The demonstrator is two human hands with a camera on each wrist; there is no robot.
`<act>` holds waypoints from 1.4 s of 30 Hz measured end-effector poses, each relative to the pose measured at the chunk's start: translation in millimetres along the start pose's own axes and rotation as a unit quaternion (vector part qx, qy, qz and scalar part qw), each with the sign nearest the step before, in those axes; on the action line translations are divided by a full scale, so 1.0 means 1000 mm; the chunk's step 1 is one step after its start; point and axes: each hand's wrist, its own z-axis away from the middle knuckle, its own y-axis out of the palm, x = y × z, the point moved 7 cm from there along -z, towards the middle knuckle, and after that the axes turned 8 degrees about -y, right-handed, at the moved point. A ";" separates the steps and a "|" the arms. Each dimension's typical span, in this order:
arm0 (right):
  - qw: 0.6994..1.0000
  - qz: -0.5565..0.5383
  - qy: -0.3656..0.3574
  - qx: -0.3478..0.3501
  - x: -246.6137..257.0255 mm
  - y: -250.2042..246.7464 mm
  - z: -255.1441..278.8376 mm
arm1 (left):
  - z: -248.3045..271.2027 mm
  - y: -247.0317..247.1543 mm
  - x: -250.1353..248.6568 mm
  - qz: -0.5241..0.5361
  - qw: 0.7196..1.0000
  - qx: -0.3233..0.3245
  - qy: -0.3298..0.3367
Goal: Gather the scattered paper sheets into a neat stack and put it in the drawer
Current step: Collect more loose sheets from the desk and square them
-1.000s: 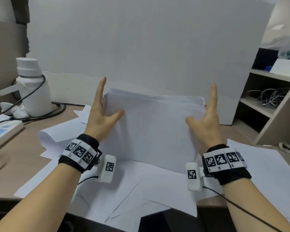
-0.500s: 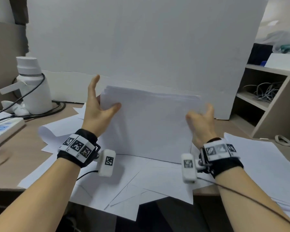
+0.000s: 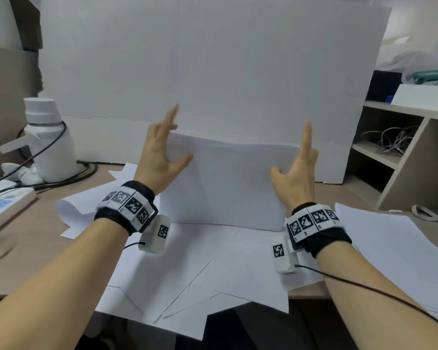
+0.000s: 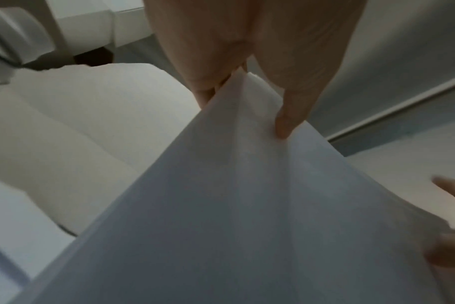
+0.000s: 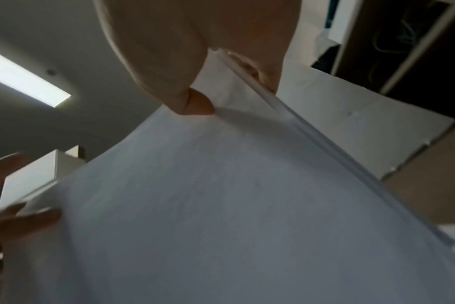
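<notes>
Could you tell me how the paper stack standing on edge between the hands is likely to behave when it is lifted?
The paper stack will probably sag: it already bows in the wrist views. Its sheets may slide apart, since the left hand and right hand only press its sides with straight fingers. It looks fairly light.

white board [image 3: 213,66], wooden shelf [image 3: 400,157], desk [image 3: 23,238]

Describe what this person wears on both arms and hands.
Bare forearms, no sleeves, no gloves. The left hand and right hand each have a black wristband carrying white tiles with black square markers, plus a white camera module under the wrist, trailing a thin black cable.
</notes>
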 end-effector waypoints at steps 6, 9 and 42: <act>0.995 0.089 -0.015 0.046 -0.015 0.007 -0.015 | -0.009 0.004 0.014 -0.076 0.997 0.020 0.013; 1.000 -0.008 0.024 0.018 -0.021 0.002 -0.020 | -0.006 -0.004 0.018 -0.065 0.998 0.001 -0.004; 0.999 -0.034 0.038 0.015 -0.038 0.019 -0.029 | -0.004 0.010 0.047 0.043 0.987 -0.022 -0.150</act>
